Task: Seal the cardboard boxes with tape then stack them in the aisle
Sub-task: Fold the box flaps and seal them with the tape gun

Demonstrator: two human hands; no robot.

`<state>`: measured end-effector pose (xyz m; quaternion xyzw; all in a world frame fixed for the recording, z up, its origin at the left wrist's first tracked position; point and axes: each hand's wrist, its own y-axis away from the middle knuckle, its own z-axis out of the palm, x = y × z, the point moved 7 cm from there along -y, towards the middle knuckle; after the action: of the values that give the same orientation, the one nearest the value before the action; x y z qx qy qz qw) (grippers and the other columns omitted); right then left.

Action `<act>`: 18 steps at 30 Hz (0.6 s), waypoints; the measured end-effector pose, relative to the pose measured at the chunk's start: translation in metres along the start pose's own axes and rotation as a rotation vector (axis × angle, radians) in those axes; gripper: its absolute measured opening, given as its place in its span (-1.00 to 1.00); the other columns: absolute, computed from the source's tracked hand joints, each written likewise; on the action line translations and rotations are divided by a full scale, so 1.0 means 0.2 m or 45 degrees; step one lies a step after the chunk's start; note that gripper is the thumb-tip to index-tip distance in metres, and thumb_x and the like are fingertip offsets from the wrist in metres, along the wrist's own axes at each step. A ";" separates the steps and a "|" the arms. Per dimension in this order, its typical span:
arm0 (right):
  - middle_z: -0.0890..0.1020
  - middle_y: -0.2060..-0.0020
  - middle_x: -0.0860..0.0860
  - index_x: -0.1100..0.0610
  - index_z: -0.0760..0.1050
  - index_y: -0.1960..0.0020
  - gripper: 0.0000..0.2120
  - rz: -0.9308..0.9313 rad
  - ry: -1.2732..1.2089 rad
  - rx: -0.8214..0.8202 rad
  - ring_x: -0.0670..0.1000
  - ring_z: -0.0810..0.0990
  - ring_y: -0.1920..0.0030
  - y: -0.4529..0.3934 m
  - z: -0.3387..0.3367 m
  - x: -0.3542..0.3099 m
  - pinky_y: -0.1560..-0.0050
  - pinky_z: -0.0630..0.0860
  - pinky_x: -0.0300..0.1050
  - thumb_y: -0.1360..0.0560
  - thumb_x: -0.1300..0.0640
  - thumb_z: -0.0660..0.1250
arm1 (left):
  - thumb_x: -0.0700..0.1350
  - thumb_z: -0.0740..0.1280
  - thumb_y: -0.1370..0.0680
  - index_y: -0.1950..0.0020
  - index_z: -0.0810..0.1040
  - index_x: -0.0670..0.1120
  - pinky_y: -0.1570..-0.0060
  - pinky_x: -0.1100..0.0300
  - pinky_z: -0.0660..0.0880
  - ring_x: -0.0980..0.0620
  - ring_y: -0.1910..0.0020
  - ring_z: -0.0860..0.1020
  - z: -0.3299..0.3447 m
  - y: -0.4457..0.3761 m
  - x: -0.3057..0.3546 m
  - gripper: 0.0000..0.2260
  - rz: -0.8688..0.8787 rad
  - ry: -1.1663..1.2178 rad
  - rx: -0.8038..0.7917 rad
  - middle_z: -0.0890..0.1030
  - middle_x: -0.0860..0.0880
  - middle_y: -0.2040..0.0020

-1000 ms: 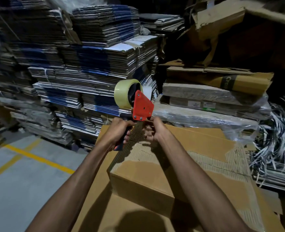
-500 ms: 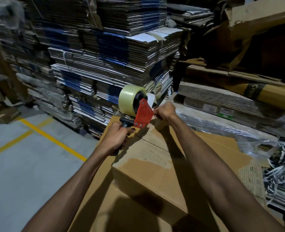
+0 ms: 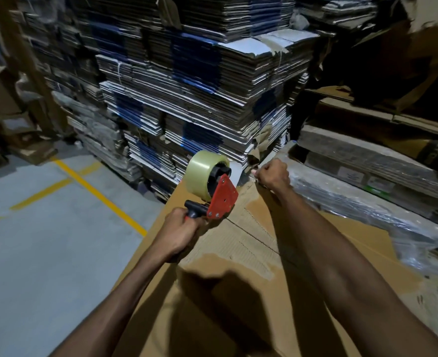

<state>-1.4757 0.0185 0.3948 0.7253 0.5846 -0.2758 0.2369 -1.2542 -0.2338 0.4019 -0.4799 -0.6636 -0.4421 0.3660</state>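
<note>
A brown cardboard box [image 3: 241,256] with a torn, scuffed top lies in front of me on larger flat cardboard [image 3: 166,318]. My left hand [image 3: 180,231] grips the black handle of a red tape dispenser [image 3: 221,199] carrying a clear tape roll [image 3: 202,172], held over the box's top seam. My right hand [image 3: 272,173] is at the box's far edge, fingers curled and pinching the pulled-out tape end against the cardboard there.
Tall stacks of flattened cartons [image 3: 200,94] rise just behind the box. Plastic-wrapped cardboard bundles [image 3: 362,181] lie to the right. The grey aisle floor [image 3: 45,240] with yellow lines [image 3: 99,194] spreads to the left.
My right hand has moved away from the dispenser to the box's far edge, drawing tape out. The dispenser has tilted lower toward the box top, and my view has swung left.
</note>
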 end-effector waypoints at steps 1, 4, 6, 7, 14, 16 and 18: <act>0.68 0.24 0.05 0.15 0.69 0.17 -0.77 0.003 0.003 -0.006 0.05 0.64 0.18 -0.01 0.01 0.01 0.19 0.51 -0.09 -0.49 -0.02 0.56 | -0.20 0.39 -0.57 0.25 0.54 -0.08 0.44 0.16 0.29 0.06 0.54 0.36 0.01 -0.01 0.00 -0.80 0.006 -0.035 0.010 0.44 0.07 0.53; 0.71 0.18 0.07 0.13 0.71 0.13 -0.81 0.003 0.018 0.033 0.07 0.66 0.14 -0.05 0.05 0.04 0.17 0.53 -0.09 -0.51 0.00 0.56 | -0.17 0.41 -0.56 0.26 0.56 -0.09 0.38 0.16 0.31 0.07 0.48 0.39 0.03 -0.02 -0.02 -0.81 0.014 -0.104 0.036 0.47 0.07 0.48; 0.71 0.18 0.06 0.12 0.71 0.14 -0.82 0.007 0.024 0.030 0.06 0.64 0.14 -0.06 0.07 0.06 0.16 0.50 -0.10 -0.51 0.01 0.55 | -0.15 0.41 -0.56 0.20 0.60 -0.17 0.36 0.14 0.31 0.03 0.44 0.39 0.05 -0.03 -0.03 -0.84 0.011 -0.097 0.018 0.48 0.00 0.42; 0.69 0.20 0.06 0.13 0.71 0.14 -0.81 0.013 0.015 0.019 0.06 0.63 0.15 -0.06 0.07 0.06 0.15 0.47 -0.10 -0.50 0.01 0.55 | -0.14 0.41 -0.56 0.16 0.60 -0.22 0.35 0.13 0.31 0.03 0.42 0.39 0.06 -0.03 -0.03 -0.83 0.015 -0.112 0.020 0.48 -0.02 0.40; 0.71 0.14 0.09 0.17 0.65 -0.02 -0.63 0.285 -0.152 -0.156 0.13 0.69 0.11 -0.09 0.20 0.24 0.07 0.68 0.08 -0.38 -0.06 0.62 | -0.14 0.40 -0.56 0.17 0.55 -0.17 0.39 0.12 0.32 0.02 0.46 0.39 0.07 -0.09 -0.07 -0.84 -0.061 -0.193 -0.017 0.47 -0.02 0.40; 0.73 0.09 0.11 0.18 0.63 -0.15 -0.53 0.340 -0.217 -0.249 0.16 0.72 0.11 -0.17 0.29 0.33 0.11 0.70 0.09 -0.36 -0.08 0.59 | -0.13 0.40 -0.53 0.15 0.57 -0.19 0.37 0.06 0.33 -0.01 0.46 0.39 0.07 -0.10 -0.07 -0.86 -0.093 -0.182 -0.028 0.48 -0.04 0.39; 0.72 0.10 0.12 0.17 0.61 -0.19 -0.50 0.378 -0.239 -0.273 0.16 0.72 0.16 -0.14 0.26 0.30 0.20 0.67 0.01 -0.33 -0.07 0.53 | -0.05 0.39 -0.45 0.12 0.57 -0.21 0.35 0.02 0.36 -0.04 0.43 0.41 0.06 -0.10 -0.05 -0.79 -0.102 -0.185 -0.025 0.49 -0.06 0.36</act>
<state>-1.4989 0.0335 0.3156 0.7453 0.4726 -0.2404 0.4042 -1.2718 -0.2285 0.3832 -0.4873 -0.7026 -0.4270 0.2942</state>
